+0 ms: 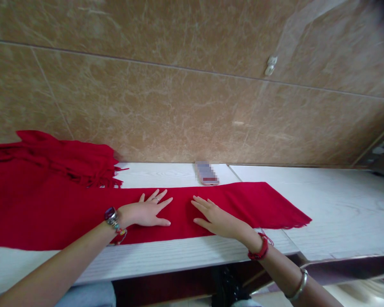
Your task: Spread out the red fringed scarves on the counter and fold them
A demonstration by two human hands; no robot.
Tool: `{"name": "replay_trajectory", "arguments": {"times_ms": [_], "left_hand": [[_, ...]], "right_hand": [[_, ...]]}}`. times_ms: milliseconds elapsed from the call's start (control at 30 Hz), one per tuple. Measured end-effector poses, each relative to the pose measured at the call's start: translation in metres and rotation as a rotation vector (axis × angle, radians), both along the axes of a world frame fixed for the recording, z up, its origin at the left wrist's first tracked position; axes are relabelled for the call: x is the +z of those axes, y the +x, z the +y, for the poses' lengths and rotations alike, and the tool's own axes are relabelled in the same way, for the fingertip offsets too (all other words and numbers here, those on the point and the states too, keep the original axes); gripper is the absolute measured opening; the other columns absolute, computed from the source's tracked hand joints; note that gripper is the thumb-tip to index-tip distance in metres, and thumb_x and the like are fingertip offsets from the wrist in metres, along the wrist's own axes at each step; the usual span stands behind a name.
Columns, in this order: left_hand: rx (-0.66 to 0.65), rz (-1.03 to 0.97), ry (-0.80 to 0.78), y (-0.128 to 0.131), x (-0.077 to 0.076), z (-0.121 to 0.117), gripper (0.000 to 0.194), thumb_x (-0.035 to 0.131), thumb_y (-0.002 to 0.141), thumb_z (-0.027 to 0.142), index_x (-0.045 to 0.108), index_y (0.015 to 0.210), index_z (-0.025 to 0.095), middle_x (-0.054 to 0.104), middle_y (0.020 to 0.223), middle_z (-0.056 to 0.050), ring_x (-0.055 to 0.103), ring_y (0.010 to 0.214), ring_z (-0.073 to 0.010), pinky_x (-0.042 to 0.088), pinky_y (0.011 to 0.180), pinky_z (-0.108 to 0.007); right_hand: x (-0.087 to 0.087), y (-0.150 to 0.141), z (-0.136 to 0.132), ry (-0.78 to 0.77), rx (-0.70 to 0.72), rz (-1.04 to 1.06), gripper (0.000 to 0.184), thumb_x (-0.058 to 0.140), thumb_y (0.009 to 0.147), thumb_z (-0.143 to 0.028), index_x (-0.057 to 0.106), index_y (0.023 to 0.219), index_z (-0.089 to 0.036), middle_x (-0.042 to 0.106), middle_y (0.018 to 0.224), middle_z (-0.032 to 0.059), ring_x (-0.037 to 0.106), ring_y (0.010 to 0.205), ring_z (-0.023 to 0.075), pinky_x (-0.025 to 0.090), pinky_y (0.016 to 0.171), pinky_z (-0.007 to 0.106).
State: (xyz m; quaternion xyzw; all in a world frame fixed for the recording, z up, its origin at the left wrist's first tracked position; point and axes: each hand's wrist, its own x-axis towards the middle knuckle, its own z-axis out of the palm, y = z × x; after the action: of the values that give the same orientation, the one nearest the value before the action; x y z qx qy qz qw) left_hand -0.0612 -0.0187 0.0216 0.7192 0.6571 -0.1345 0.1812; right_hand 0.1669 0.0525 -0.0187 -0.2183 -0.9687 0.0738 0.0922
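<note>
While your left hand (147, 212) lies palm down with fingers fanned, your right hand (216, 218) rests flat well apart from it, both on the long red fringed cloth (243, 202) stretched along a white wood-grain tabletop (345, 209). Now look at the edges: white surface shows in front of the cloth and runs on past its fringed right end. One pink-edged phone (207, 175) sits just behind, near the brown marbled wall (179, 111). Over left, one bunched red fringed heap (70, 160); whether it's the same piece, I can't tell.
</note>
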Motion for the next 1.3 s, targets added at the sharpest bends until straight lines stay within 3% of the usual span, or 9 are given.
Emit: {"name": "replay_trajectory", "arguments": {"times_ms": [100, 267, 500, 800, 1100, 1300], "left_hand": [[-0.082, -0.047, 0.036, 0.007, -0.001, 0.001, 0.082, 0.036, 0.077, 0.064, 0.005, 0.141, 0.023, -0.010, 0.146, -0.005, -0.011, 0.133, -0.0252, 0.002, 0.104, -0.052], [-0.079, -0.084, 0.073, 0.010, -0.012, 0.008, 0.088, 0.031, 0.075, 0.071, 0.002, 0.141, 0.021, -0.007, 0.146, -0.006, -0.010, 0.133, -0.0262, 0.001, 0.103, -0.054], [-0.114, -0.107, 0.127, -0.002, -0.022, 0.007, 0.085, 0.030, 0.075, 0.072, 0.007, 0.140, 0.024, -0.002, 0.147, -0.005, -0.007, 0.134, -0.0265, 0.000, 0.104, -0.053], [-0.111, -0.105, 0.115, -0.002, -0.021, 0.007, 0.087, 0.032, 0.073, 0.073, 0.005, 0.140, 0.025, -0.002, 0.147, -0.005, -0.006, 0.134, -0.0279, 0.002, 0.103, -0.054], [-0.014, -0.081, 0.122, -0.035, -0.024, -0.004, 0.083, 0.028, 0.075, 0.072, 0.004, 0.140, 0.026, -0.003, 0.147, -0.005, -0.006, 0.134, -0.0272, 0.001, 0.103, -0.054], [0.030, -0.012, 0.138, -0.013, -0.017, -0.017, 0.084, 0.024, 0.077, 0.071, 0.007, 0.141, 0.019, 0.000, 0.146, -0.008, -0.006, 0.133, -0.0294, 0.003, 0.102, -0.056]], "right_hand": [[0.004, -0.006, -0.004, 0.027, -0.032, 0.048, 0.058, 0.037, 0.088, -0.040, 0.031, 0.134, -0.007, 0.030, 0.140, 0.0173, 0.021, 0.131, 0.0233, 0.025, 0.104, 0.043], [-0.006, -0.018, -0.006, 0.125, -0.140, -0.052, 0.067, 0.035, 0.087, -0.050, 0.032, 0.133, -0.001, 0.028, 0.138, 0.0236, 0.021, 0.130, 0.0310, 0.026, 0.101, 0.050], [-0.020, -0.014, -0.005, 0.207, -0.143, -0.039, 0.060, 0.028, 0.090, -0.047, 0.033, 0.133, -0.006, 0.030, 0.138, 0.0211, 0.021, 0.130, 0.0288, 0.027, 0.101, 0.050], [-0.011, 0.001, -0.010, 0.173, -0.106, -0.130, 0.064, 0.027, 0.089, -0.050, 0.029, 0.135, -0.006, 0.026, 0.140, 0.0209, 0.020, 0.130, 0.0287, 0.026, 0.101, 0.049], [-0.009, 0.004, -0.009, 0.126, -0.129, -0.151, 0.070, 0.028, 0.086, -0.056, 0.026, 0.137, -0.007, 0.023, 0.141, 0.0208, 0.018, 0.131, 0.0286, 0.023, 0.102, 0.049], [0.001, -0.009, -0.009, 0.092, -0.138, -0.138, 0.081, 0.032, 0.080, -0.065, 0.029, 0.136, -0.006, 0.024, 0.140, 0.0233, 0.017, 0.130, 0.0336, 0.024, 0.100, 0.053]]}}
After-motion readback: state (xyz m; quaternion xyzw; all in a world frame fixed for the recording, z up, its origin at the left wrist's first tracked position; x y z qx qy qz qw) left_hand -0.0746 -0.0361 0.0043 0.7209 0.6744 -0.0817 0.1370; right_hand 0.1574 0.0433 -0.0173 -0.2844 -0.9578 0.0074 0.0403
